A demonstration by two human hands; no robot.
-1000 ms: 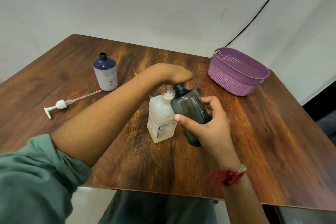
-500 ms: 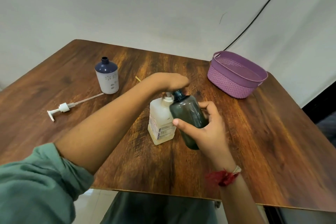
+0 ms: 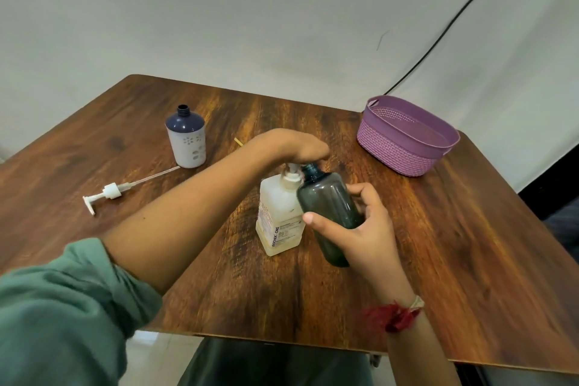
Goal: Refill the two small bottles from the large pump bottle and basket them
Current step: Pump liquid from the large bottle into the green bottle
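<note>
The large translucent pump bottle stands mid-table. My left hand lies on top of its pump head, pressing down; the fingers are hidden behind the knuckles. My right hand grips a dark smoky small bottle, tilted with its open neck under the pump's spout. A second small bottle, white with a navy shoulder and no cap, stands at the back left. The purple basket sits at the back right, nothing visible inside.
A loose white pump head with its long dip tube lies on the wooden table at left. A small yellow scrap lies behind my left forearm. A black cable runs down the wall behind the basket.
The view has shifted slightly. Both hands keep the same hold on the pump and the dark bottle.
</note>
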